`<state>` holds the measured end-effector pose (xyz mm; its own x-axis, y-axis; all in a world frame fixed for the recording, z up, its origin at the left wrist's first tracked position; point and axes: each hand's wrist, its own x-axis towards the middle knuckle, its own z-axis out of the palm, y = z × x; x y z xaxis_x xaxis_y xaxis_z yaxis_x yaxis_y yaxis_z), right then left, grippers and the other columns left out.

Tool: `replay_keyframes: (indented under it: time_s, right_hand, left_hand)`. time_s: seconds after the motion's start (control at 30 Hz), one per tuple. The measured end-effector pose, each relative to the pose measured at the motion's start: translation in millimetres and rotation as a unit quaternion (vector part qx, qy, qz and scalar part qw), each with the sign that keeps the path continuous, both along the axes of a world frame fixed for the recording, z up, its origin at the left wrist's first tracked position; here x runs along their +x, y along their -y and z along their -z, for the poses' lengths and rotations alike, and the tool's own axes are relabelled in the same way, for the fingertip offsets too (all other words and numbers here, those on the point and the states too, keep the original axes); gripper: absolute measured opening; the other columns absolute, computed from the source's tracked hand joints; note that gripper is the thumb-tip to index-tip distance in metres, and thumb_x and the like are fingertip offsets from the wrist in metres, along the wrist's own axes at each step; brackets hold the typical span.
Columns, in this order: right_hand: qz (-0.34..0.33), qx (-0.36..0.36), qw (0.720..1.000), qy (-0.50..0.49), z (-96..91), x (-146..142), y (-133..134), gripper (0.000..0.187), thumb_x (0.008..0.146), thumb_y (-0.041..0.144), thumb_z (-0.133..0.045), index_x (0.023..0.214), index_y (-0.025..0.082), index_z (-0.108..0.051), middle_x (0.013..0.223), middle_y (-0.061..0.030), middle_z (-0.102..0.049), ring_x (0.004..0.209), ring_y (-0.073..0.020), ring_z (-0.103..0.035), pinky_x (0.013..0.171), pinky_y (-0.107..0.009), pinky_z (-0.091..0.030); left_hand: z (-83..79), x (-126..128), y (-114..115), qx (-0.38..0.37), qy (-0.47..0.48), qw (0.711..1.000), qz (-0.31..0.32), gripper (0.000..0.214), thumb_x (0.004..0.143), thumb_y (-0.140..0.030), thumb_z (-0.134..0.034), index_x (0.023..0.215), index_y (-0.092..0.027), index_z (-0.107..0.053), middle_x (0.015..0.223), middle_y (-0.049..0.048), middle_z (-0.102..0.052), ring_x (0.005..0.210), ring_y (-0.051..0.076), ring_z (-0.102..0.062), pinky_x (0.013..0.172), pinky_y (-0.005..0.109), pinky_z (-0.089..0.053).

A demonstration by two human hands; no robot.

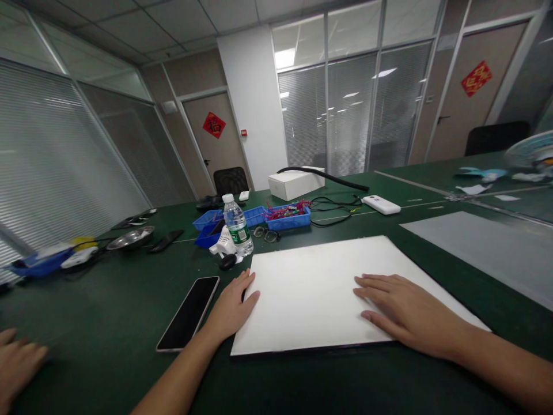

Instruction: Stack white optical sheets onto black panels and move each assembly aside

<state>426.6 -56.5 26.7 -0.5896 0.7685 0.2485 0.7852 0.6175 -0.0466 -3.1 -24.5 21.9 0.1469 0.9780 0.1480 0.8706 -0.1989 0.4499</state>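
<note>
A flat white board (302, 300) with a dark lower edge lies on the green table in front of me. At its left edge rests my left hand (233, 305), fingers stretched out and the thumb on the white surface. My right hand (397, 305) lies over the board's right part, its fingers spread and nothing held. Just left of my left wrist is a smartphone (189, 314) with a black screen. Beyond the board's far left corner stand a clear water bottle (238, 226) and a black computer mouse (227, 261).
Blue trays (288, 219) hold pink stringy items. Behind them is a white box (296, 184) with a black tube. A white device (381, 204) and a grey sheet (479, 245) lie to the right. A metal bowl (131, 237) and another person's hand (19, 366) are at left.
</note>
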Motion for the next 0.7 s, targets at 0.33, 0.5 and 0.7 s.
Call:
replay_keyframes:
  time_s: [0.33, 0.5, 0.7]
  right_hand:
    - [-0.021, -0.002, 1.000, -0.013, -3.9, -1, 1, 0.054, 0.101, 0.057, -0.048, 0.143, 0.027, -0.065, 0.150, -0.0099, -0.053, 0.137, -0.0315, -0.055, 0.112, -0.056, -0.049]
    - [-0.022, -0.014, 0.999, -0.034, -4.2, -2, 2, 0.052, 0.102, 0.057, -0.047, 0.144, 0.031, -0.063, 0.152, -0.0066, -0.053, 0.139, -0.0293, -0.053, 0.113, -0.055, -0.048]
    - [0.123, 0.027, 0.990, -0.061, 14.9, 19, -21, 0.062, 0.102, 0.064, -0.040, 0.148, 0.028, -0.058, 0.155, -0.0065, -0.051, 0.146, -0.0294, -0.045, 0.119, -0.057, -0.041]
  left_hand:
    - [3.1, -2, -2, 0.004, -0.003, 1.000, 0.008, 0.064, 0.097, -0.044, -0.047, 0.151, -0.011, -0.055, 0.163, 0.0146, -0.042, 0.154, 0.029, -0.037, 0.129, 0.050, -0.026]
    - [6.7, -6, -4, 0.008, 0.013, 1.000, 0.010, 0.062, 0.096, -0.042, -0.048, 0.151, -0.012, -0.055, 0.163, 0.0135, -0.043, 0.154, 0.029, -0.038, 0.129, 0.051, -0.026]
    - [8.4, -6, -5, 0.004, 0.011, 1.000, 0.007, 0.064, 0.097, -0.043, -0.047, 0.152, -0.012, -0.054, 0.164, 0.0132, -0.041, 0.155, 0.030, -0.036, 0.129, 0.052, -0.025]
